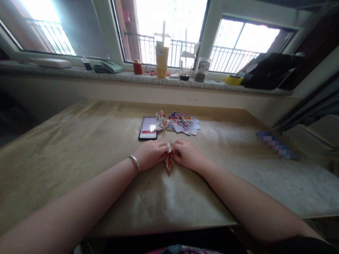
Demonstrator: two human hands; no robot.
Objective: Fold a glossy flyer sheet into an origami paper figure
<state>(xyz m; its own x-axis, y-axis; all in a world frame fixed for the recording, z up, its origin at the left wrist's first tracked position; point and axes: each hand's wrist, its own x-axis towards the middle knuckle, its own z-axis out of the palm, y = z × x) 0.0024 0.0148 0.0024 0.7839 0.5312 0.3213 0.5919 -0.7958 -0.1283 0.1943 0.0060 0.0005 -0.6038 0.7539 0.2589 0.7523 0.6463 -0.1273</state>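
Between my two hands is a folded paper piece (169,163), printed in red, white and yellow, its pointed end toward me. My left hand (152,154), with a silver bangle at the wrist, pinches its left side. From the right, my right hand (186,154) grips the other side with curled fingers, which partly hide the paper. Just beyond my hands lies a phone (148,129) with a lit screen. Touching its right side is another folded paper figure (162,121). A fanned pile of printed paper sheets (185,124) lies beside that.
The table (106,141) has a shiny cover. At its right lies a blurred blue strip (277,145). Along the windowsill (106,77) stand a tall yellow cup (161,60), a red spool-like item (137,67), a clear jar (202,70), yellow tape (233,80) and a black object (267,72).
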